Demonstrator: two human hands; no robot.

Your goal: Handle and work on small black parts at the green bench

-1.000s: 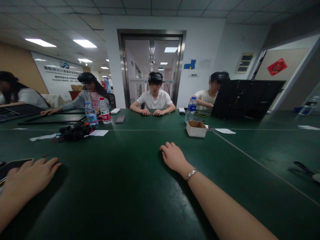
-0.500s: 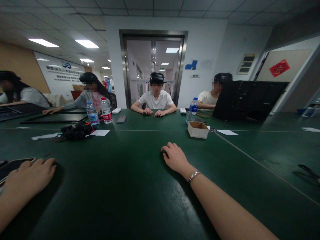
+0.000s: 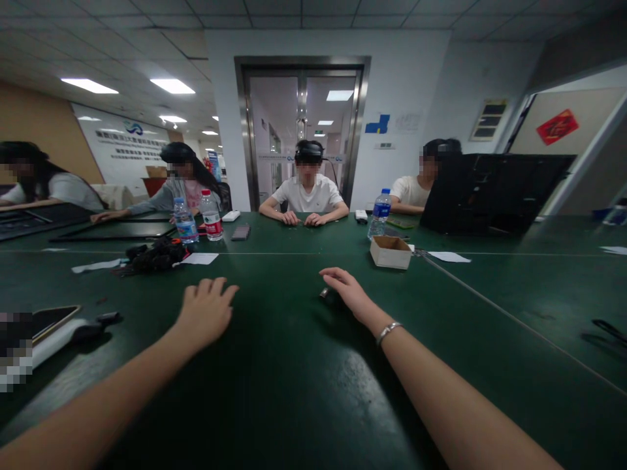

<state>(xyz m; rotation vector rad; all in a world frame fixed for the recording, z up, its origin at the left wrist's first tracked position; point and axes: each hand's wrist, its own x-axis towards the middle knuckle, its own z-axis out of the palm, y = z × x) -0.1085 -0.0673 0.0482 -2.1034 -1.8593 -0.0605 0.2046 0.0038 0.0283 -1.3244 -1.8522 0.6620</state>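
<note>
My left hand hovers above the green table, palm down, fingers spread and holding nothing. To the right, my right hand is stretched forward with its fingers extended, a metal bracelet on the wrist. Just below those fingertips lies a small shiny metal piece, too small to name; the hand does not grip it. At the far left, a phone-like dark slab lies beside a white device with a black end, partly pixelated.
An open cardboard box sits beyond my right hand, a water bottle behind it. Two bottles and a tangled black bundle lie at left. A big black panel stands right. Several people sit opposite.
My left hand has moved right, away from the white device, which now shows. My right hand has lifted and its fingers have straightened, revealing the small metal piece.
</note>
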